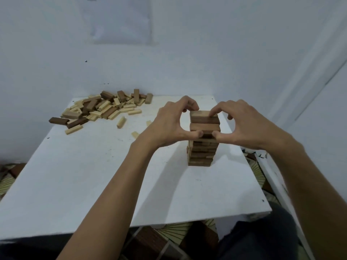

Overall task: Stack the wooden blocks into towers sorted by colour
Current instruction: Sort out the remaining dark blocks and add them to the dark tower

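Note:
A tower of brown wooden blocks [201, 149] stands on the white table [93, 175], right of centre. My left hand [169, 122] and my right hand [242, 124] clasp its upper layers from either side. Both thumbs press the near face a few layers down, and the fingers touch the top blocks [203, 116]. A loose pile of pale and dark brown blocks [101, 108] lies at the table's far left corner.
A few single pale blocks [121, 122] lie between the pile and the tower. White walls close in behind and to the right. Patterned floor shows beyond the table's edges. My dark-trousered knee [262, 241] sits under the near right corner.

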Tool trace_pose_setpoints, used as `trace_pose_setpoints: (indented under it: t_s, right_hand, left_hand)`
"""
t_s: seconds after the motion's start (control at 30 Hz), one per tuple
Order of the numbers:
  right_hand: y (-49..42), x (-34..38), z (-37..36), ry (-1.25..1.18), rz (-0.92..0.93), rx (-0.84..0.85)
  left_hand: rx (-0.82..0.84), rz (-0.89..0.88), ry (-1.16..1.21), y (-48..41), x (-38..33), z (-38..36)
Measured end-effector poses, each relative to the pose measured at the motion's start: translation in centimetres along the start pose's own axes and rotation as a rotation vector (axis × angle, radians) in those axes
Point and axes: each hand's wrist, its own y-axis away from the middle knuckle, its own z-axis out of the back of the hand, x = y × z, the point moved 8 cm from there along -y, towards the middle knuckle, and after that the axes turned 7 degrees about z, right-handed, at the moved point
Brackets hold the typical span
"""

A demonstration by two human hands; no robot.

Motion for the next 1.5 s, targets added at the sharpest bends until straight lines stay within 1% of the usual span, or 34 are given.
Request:
trace_pose_setpoints:
  t_s: [0.13,0.37,0.73,0.87,0.93,1.03,1.13,1.3,1.4,1.5]
  right_hand:
    - [0.4,-2.1,-0.7,-0.029,-0.026,0.007]
    - [0.0,-3.1,-1.3,-0.058,-0.024,-0.007]
    - [0.1,-3.1,-1.7,-0.061,-0.041,-0.001]
    - [0.3,-2.4,-1.3,-0.024,-0.033,-0.011]
    - [0.3,-1.6,-0.8,0.011,-0.015,-0.042]
    - [-0.4,0.6,0.0,0.051,0.034,-0.109]
    - [-2.0,3.2,-0.1,0.062,0.088,-0.126]
    - [-5.8,7.0,-2.4,0.009,0.152,-0.11]
    - [-8.7,8.9,-5.2,-0.022,0.177,-0.072]
    - [-11.9,10.2,-8.8,-0.075,0.173,-0.021]
  left_hand:
    - [0.031,0.017,-0.015,-1.0,0.3,-1.8]
    - [0.043,0.039,-0.018,-1.7,0.8,-2.4]
    - [0.064,0.034,-0.026,-1.6,1.5,-3.0]
    - [0.067,0.027,-0.027,-1.5,1.7,-3.1]
    - [0.058,0.023,-0.023,-1.4,1.9,-2.8]
    - [0.037,0.034,0.005,-1.0,2.6,-1.7]
    - [-0.002,0.059,0.028,-0.2,3.8,0.0]
    - [-0.077,0.12,0.023,1.2,7.4,3.9]
    - [-0.128,0.168,0.009,2.2,10.3,6.6]
    - [-0.188,0.215,-0.06,3.2,13.9,9.3]
